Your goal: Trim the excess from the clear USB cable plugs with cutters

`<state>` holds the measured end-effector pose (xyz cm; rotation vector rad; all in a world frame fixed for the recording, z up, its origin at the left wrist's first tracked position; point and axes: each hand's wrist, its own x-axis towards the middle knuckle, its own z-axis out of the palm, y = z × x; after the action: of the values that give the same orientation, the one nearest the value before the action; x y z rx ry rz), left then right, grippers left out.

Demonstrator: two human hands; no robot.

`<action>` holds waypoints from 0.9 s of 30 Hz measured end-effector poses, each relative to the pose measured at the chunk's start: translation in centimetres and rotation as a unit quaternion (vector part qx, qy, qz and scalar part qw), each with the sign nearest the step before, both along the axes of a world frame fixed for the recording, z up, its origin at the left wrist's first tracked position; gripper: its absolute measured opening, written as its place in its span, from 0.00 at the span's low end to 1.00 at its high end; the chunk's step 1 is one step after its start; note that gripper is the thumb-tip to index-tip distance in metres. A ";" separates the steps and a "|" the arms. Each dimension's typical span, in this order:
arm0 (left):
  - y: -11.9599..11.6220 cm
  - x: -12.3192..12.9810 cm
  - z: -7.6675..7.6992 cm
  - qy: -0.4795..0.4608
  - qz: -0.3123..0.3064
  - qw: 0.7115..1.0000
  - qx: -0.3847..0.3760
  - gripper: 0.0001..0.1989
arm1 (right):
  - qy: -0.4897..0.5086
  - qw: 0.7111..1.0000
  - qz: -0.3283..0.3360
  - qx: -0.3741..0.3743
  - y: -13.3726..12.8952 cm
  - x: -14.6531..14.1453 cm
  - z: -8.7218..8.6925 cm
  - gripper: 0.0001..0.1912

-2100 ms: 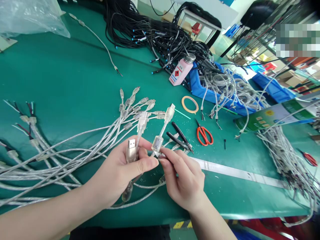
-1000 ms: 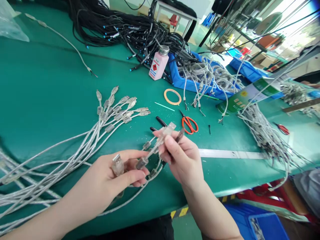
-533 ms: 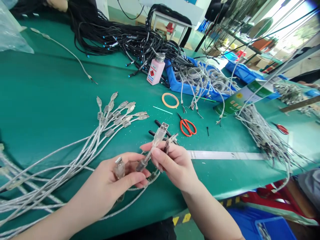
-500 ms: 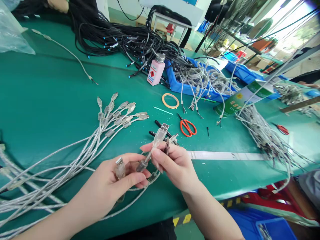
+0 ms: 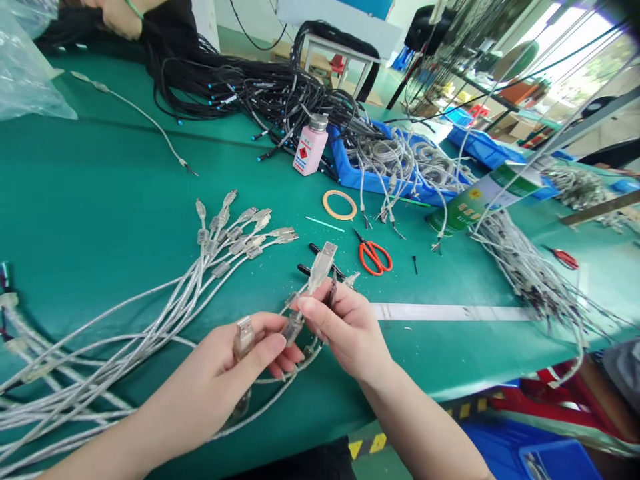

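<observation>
In the head view, mid-frame, the right hand point(image 5: 350, 333) holds a clear plug point(image 5: 322, 268) over the green worktop point(image 5: 425, 360). The left hand point(image 5: 227, 370) pinches the grey lump point(image 5: 294, 328) below it and holds another plug point(image 5: 245, 337).

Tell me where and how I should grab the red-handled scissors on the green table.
Likely by the red handle loops, coming from the near right, with the right hand, the nearer of the two hands. The scissors lie flat, loops facing near right and pointed blades aimed far left, so this should keep the tip facing away.
</observation>
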<state>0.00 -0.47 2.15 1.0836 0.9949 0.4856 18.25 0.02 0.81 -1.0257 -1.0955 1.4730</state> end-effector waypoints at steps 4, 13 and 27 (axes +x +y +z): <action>0.2 -0.2 -0.2 0.014 0.015 1.000 0.001 0.17 | -0.003 1.000 -0.001 -0.001 0.1 -0.1 0.0 0.14; 0.6 -0.5 -1.2 -0.074 0.100 0.988 -0.087 0.13 | -0.307 0.950 -0.034 0.050 0.3 3.3 1.2 0.14; 1.3 -0.8 -1.3 -0.194 0.169 0.952 -0.167 0.02 | -0.603 0.749 -0.174 0.214 1.8 10.0 -1.1 0.13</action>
<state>-0.84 0.87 0.86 0.4860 0.8714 0.7467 28.22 1.82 -0.30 -1.7455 -1.8471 0.0455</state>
